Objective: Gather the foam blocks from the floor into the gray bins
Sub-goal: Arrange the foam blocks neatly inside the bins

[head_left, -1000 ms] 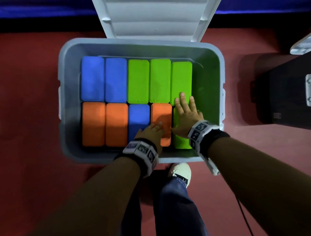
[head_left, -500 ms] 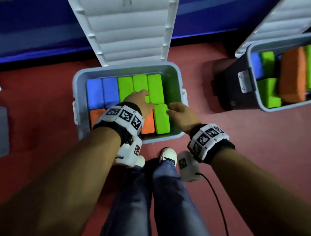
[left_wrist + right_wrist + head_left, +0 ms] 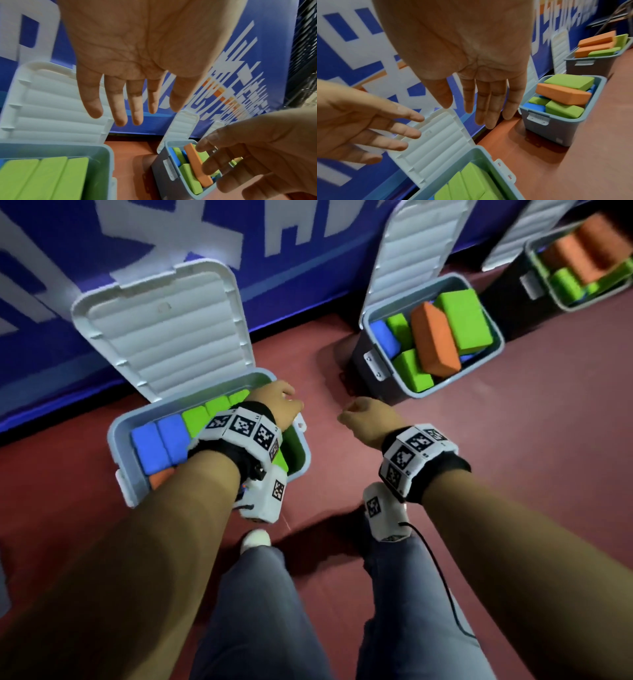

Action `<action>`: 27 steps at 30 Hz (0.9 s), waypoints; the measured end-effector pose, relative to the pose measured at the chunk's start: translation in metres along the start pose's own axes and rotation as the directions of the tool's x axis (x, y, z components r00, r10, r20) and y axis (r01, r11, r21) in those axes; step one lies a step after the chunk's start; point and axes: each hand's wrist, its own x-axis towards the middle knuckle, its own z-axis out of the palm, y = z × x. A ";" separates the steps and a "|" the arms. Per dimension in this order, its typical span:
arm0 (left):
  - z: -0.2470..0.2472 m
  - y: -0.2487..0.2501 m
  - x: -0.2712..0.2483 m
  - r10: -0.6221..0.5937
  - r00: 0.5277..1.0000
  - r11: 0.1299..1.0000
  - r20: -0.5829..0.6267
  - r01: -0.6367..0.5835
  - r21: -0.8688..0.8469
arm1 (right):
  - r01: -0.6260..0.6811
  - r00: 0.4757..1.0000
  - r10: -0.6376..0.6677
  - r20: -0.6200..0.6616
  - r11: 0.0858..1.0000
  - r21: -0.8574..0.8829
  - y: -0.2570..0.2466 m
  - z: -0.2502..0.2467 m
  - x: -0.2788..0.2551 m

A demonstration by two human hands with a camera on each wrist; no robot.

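Note:
A gray bin (image 3: 120, 446) on the red floor holds blue (image 3: 161, 440), green (image 3: 197, 419) and orange foam blocks packed flat, its white lid (image 3: 161, 326) standing up against the wall. My left hand (image 3: 279, 402) hovers above the bin's right end, fingers (image 3: 120, 108) straight and empty. My right hand (image 3: 363, 416) hangs over bare floor to the right of the bin, fingers (image 3: 486, 108) relaxed, holding nothing. A second gray bin (image 3: 493, 350) to the right holds loosely piled green, orange (image 3: 435, 337) and blue blocks.
A third bin (image 3: 582, 299) with orange and green blocks stands at the far right. A blue wall banner (image 3: 308, 241) runs behind all the bins. My legs and a white shoe (image 3: 255, 539) are below my hands. Red floor (image 3: 513, 422) stretches to the right.
Both hands have lifted out of the near bin and off the blocks. The view has risen and swung right, bringing the second and third bins into sight.

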 end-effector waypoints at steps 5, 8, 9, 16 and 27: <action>0.056 0.080 0.034 0.055 0.998 0.997 -0.008 -0.055 -0.044 | -0.137 0.988 0.140 -0.059 0.989 0.052 0.076 -0.066 0.036; 0.106 0.128 0.070 0.033 0.999 0.999 -0.001 -0.033 -0.014 | -0.171 0.981 0.182 -0.065 0.974 0.152 0.132 -0.103 0.072; 0.125 0.143 0.083 0.018 1.000 1.000 0.010 -0.018 -0.009 | -0.186 0.978 0.199 -0.056 0.966 0.179 0.152 -0.114 0.084; 0.254 0.238 0.169 -0.166 0.979 0.980 0.122 0.177 -0.090 | -0.240 0.971 0.236 0.044 0.957 0.164 0.286 -0.189 0.173; 0.290 0.251 0.301 -0.314 0.943 0.914 0.113 0.333 -0.233 | -0.060 0.993 0.061 0.096 0.998 -0.013 0.284 -0.225 0.355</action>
